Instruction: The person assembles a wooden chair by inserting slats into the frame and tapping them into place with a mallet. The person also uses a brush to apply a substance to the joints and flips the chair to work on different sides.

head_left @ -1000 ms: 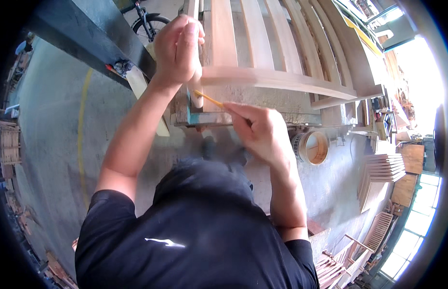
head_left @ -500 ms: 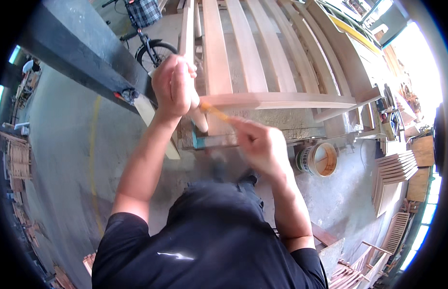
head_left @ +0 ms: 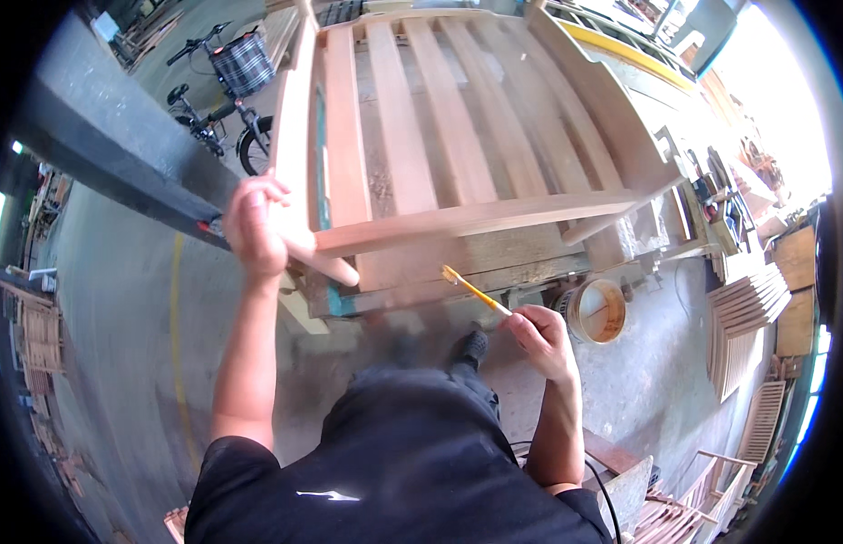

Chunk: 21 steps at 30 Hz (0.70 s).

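Note:
A large slatted wooden frame (head_left: pixel 440 154) lies on a workbench ahead of me. My left hand (head_left: pixel 256 227) grips the frame's near left corner post. My right hand (head_left: pixel 541 337) holds a thin yellow-handled brush (head_left: pixel 471 288), bristles pointing up-left toward the frame's front rail but a little apart from it.
A round tub of brownish liquid (head_left: pixel 599 310) stands on the concrete floor right of the bench. Stacks of wooden slats (head_left: pixel 746 317) and slatted panels (head_left: pixel 702 508) lie at the right. A bicycle with a basket (head_left: pixel 229 91) stands at the upper left, beside a grey beam (head_left: pixel 104 154).
My view has pulled back from the bench. My right hand with the brush has dropped away from the front rail; my left hand stays on the corner post.

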Available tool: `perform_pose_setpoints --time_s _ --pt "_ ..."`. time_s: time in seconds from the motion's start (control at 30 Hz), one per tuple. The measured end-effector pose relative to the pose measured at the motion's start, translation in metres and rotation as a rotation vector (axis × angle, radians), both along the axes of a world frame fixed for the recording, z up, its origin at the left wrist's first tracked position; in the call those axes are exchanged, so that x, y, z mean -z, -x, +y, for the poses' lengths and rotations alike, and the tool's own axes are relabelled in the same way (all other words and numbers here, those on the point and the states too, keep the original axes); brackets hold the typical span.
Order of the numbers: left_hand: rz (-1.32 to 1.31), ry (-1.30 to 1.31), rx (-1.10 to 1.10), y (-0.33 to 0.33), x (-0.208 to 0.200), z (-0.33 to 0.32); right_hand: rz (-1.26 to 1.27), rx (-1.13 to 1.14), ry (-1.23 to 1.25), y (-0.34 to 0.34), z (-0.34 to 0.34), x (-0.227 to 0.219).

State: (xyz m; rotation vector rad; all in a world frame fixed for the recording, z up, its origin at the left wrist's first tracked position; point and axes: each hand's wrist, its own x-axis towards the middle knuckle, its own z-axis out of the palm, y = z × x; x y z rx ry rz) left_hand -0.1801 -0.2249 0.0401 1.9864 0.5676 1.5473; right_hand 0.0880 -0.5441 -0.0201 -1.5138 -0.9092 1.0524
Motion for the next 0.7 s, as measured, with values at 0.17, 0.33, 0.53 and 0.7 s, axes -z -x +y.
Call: perform_pose_setpoints --time_s 0.17,0.33,0.53,0.7 --pt "-0.074 0.073 -0.152 -0.007 0.009 -0.010 0.053 -0.011 0.154 -0.081 -0.070 0.012" --pt "-0.089 0.003 -0.431 -0.022 0.014 -0.024 0.094 0.526 0.185 -0.198 -0.151 0.061" --pt "-0.078 0.185 -0.658 -0.040 0.041 -0.048 0.078 0.842 -0.344 -0.298 -0.118 0.137" --pt "0.051 0.297 -0.496 0.006 0.151 -0.061 0.205 0.788 -0.421 -0.300 -0.019 0.117"
